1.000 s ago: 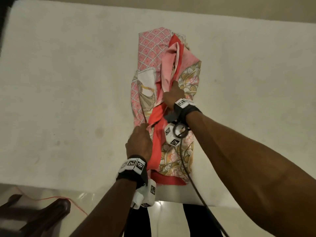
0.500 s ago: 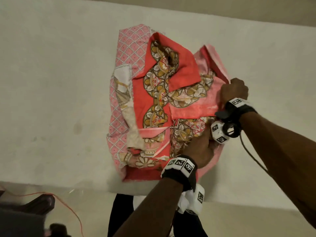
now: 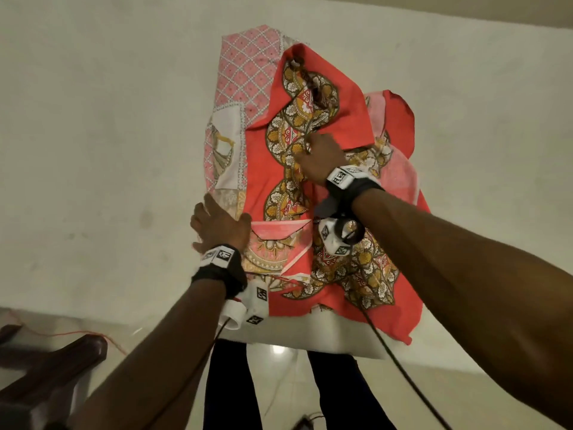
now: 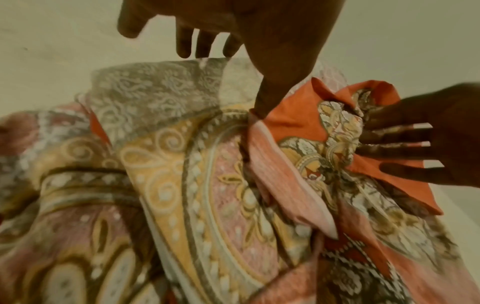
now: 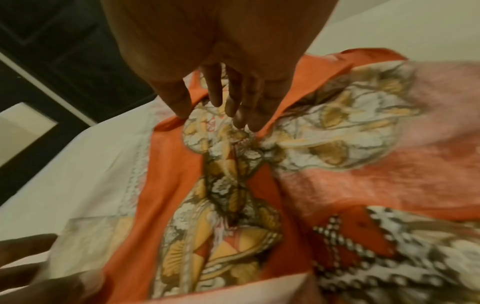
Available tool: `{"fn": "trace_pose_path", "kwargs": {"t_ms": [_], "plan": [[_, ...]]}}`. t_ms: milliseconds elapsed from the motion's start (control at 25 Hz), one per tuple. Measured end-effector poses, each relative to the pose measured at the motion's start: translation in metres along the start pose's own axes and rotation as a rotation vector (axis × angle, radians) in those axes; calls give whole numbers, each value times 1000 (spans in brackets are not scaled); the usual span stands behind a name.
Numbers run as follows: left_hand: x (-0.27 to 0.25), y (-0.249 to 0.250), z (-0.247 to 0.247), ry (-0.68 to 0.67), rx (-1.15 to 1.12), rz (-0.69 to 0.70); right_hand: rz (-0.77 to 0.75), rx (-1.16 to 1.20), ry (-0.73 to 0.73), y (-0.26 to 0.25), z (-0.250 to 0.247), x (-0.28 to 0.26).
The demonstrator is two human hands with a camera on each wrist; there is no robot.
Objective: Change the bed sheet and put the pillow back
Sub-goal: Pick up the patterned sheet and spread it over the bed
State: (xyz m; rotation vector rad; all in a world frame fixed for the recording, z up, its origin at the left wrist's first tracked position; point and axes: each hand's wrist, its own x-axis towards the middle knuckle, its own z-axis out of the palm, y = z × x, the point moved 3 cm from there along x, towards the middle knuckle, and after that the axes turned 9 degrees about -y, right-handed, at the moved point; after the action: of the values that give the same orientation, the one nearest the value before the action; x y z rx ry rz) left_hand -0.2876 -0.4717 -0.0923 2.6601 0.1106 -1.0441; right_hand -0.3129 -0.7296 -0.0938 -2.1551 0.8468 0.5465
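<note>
Presently, a red bed sheet [image 3: 263, 156] with gold and brown floral bands lies half unfolded on a bare white mattress [image 3: 93, 135], bunched near the mattress's near edge; one corner hangs a little over that edge.

- Sheet: several layers overlap. A pink diamond-patterned reverse side shows on the far-left part of the sheet. A red flap is folded over near the sheet's middle. A paler pink panel lies toward its right side.
- Left hand [image 3: 221, 226]: at the sheet's left edge, near side. Fingers are spread and mostly straight; in the left wrist view they reach out above the grey-and-white patterned border, and the thumb tip touches a fold of pink cloth. No closed grasp on anything that I can make out.
- Right hand [image 3: 321, 158]: at the sheet's middle, on the floral band. In the left wrist view its fingers [image 4: 397, 142] pinch a bunch of that patterned cloth. The right wrist view is blurred but agrees: fingertips down on the gathered print.
- Both wrists carry black straps with white marker blocks; a dark cable trails from each.
- Beside the mattress's near-left corner: dark wooden furniture [image 3: 52, 377], kind unclear, on a pale floor.
</note>
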Motion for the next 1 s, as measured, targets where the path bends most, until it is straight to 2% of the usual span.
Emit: {"fn": "trace_pose_path", "kwargs": {"t_ms": [40, 120, 160, 240, 320, 400, 480, 560, 640, 720, 840, 1000], "plan": [[7, -6, -4, -15, -14, -33, -32, -3, -40, -21, 12, 7], [8, -4, -8, -15, -9, 4, -59, 26, -69, -54, 30, 16], [3, 1, -7, 2, 13, 75, -56, 62, -66, -67, 36, 17], [-17, 19, -2, -1, -7, 307, -49, 179, -57, -81, 41, 21], [-41, 43, 14, -152, -140, 524, -82, 191, -19, -84, 32, 16], [-64, 70, 39, -352, -83, 649, -114, 40, 11, -65, 8, 12], [-79, 96, 65, -536, -70, 708, -96, -91, 67, -27, -25, 7], [-94, 119, 85, -735, -144, 739, -12, -88, 154, 23, -61, -7], [-109, 131, 97, -824, -189, 813, 87, 11, 240, 71, -89, -23], [-112, 127, 102, -769, -222, 837, 263, 34, 268, 114, -105, -33], [-97, 89, 108, -619, -223, 771, 526, 29, 182, 160, -106, -33], [-71, 21, 110, -471, 123, 699, 493, 45, 98, 171, -72, -45]]}}
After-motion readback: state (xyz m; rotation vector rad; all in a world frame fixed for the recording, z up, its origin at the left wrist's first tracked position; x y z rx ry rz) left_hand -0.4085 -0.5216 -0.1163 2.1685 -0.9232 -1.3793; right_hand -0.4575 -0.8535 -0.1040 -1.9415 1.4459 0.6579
